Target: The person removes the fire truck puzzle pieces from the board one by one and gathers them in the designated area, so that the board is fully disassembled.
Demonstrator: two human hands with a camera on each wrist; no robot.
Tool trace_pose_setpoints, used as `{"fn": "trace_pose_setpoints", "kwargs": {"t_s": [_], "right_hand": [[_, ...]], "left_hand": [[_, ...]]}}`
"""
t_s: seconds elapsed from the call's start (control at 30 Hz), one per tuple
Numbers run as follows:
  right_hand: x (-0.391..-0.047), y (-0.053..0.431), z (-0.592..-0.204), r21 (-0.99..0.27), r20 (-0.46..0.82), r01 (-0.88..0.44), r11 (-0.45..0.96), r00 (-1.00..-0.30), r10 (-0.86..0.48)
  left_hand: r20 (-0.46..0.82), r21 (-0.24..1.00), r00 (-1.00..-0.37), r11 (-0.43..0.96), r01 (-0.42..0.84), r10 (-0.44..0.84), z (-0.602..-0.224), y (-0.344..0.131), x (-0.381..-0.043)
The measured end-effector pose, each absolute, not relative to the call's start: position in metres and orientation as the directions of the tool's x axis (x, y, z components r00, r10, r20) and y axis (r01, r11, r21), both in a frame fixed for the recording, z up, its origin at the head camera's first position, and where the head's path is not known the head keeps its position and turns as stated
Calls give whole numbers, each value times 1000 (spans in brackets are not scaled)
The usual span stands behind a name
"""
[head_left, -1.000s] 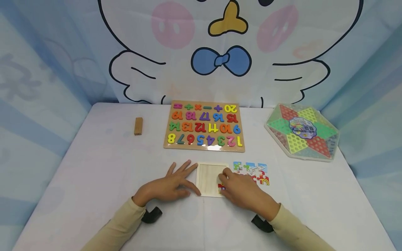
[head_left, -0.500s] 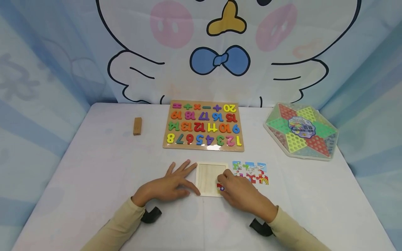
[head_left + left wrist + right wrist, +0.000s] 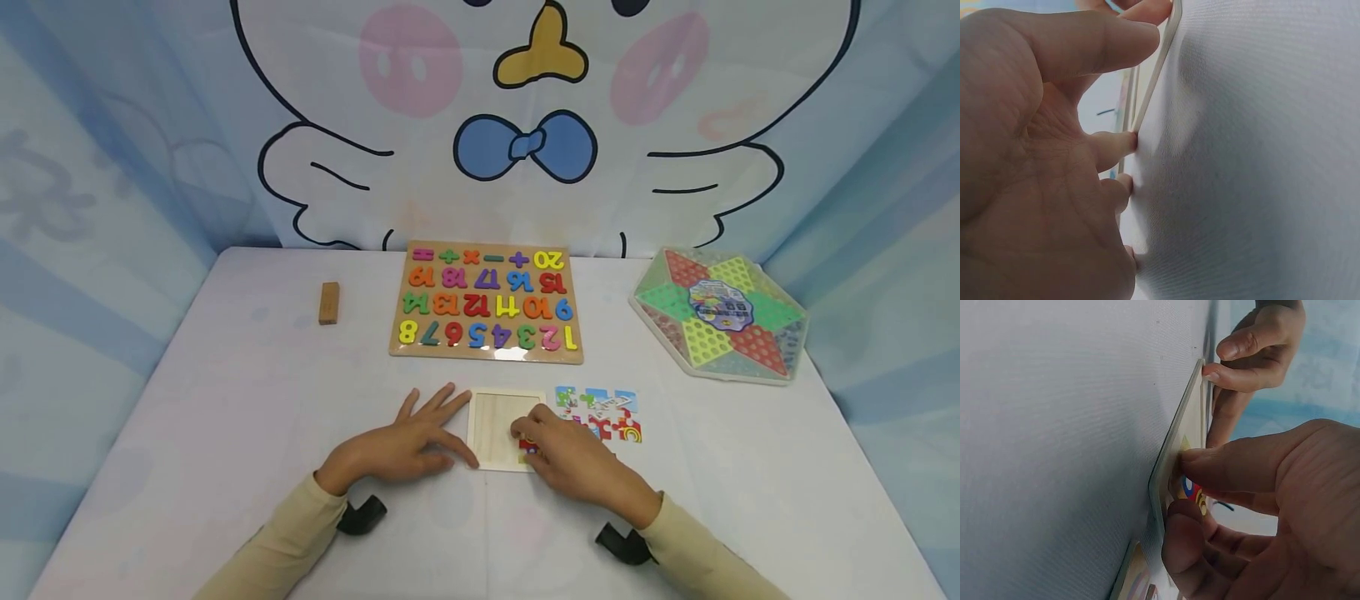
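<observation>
A shallow square wooden puzzle tray lies on the table in front of me. My left hand is spread flat beside it, with fingertips at the tray's left edge and near left corner. My right hand reaches over the tray's near right corner. Its thumb and fingers pinch a jigsaw piece printed in red, yellow and blue, close over the tray floor. In the head view the fingers hide most of that piece. Several other jigsaw pieces lie grouped just right of the tray, partly behind the right hand.
Behind the tray lies a board of coloured numbers. A small wooden block stands at the back left. A hexagonal Chinese checkers board is at the back right. A printed curtain closes off the far side.
The right fingertips have shifted slightly left over the tray's corner, and the piece's yellow part shows again below them. The left hand stays in place.
</observation>
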State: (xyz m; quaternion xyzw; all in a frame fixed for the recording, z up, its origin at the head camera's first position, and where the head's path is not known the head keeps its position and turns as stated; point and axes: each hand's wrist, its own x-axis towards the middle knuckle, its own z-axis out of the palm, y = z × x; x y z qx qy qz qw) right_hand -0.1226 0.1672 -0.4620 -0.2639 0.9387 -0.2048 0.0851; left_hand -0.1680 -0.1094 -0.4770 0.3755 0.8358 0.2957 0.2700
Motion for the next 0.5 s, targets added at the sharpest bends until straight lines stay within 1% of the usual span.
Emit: {"fn": "trace_pose_setpoints", "kwargs": {"t_s": [0.13, 0.5], "right_hand": [[-122, 167, -461, -430, -51, -468, 772, -841, -538], [-120, 168, -463, -407, 14, -526, 747, -821, -570]], "left_hand": [[-228, 696, -572, 543, 469, 788, -478, -110, -168], [-216, 710, -567, 527, 468, 795, -476, -111, -167]]}}
